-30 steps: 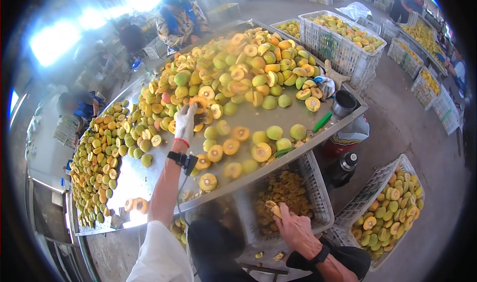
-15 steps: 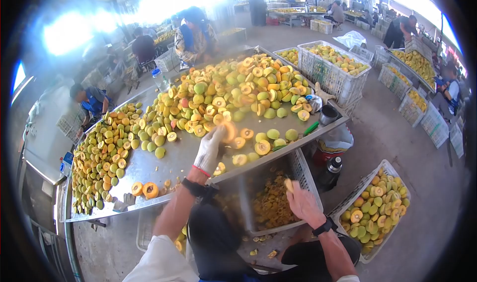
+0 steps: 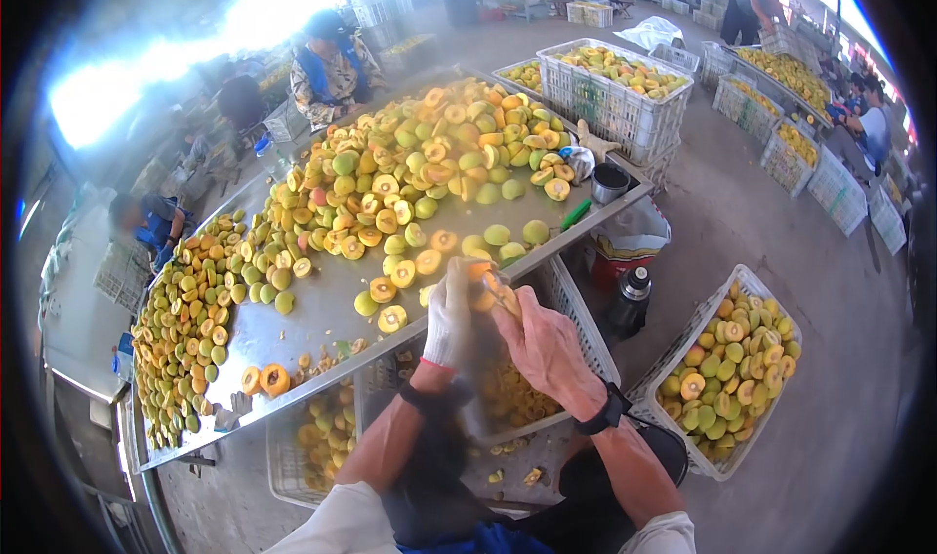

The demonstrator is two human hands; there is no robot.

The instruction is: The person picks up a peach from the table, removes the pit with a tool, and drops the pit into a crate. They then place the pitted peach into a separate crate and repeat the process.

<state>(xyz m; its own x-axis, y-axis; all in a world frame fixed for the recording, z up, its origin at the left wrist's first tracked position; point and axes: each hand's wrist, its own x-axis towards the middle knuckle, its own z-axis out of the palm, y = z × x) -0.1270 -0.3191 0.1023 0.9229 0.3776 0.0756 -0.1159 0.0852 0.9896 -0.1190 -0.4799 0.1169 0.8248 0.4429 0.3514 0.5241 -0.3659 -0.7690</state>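
Observation:
My left hand (image 3: 451, 310), in a white glove with a red cuff edge, grips a peach half (image 3: 480, 273) above the near table edge. Bare and closed, my right hand (image 3: 549, 351) comes against that fruit from the right; it pinches a small tan, tool-like piece whose kind I cannot tell. Halved yellow-green peaches (image 3: 390, 198) are heaped on the metal table (image 3: 322, 310) beyond. Under my hands stands a crate (image 3: 586, 344) with orange-brown scraps (image 3: 522, 393) in it.
At right a crate of peach halves (image 3: 727, 369) stands on the floor, near a dark thermos (image 3: 630, 300). A metal cup (image 3: 611, 183) and a green-handled tool (image 3: 576, 214) lie at the table's right edge. Stacked crates (image 3: 615, 105) rise behind. A person (image 3: 332, 71) sits across the table.
My left hand has drawn back from the table with the peach half. My right hand has risen from over the scrap crate to meet it. The view has shifted slightly.

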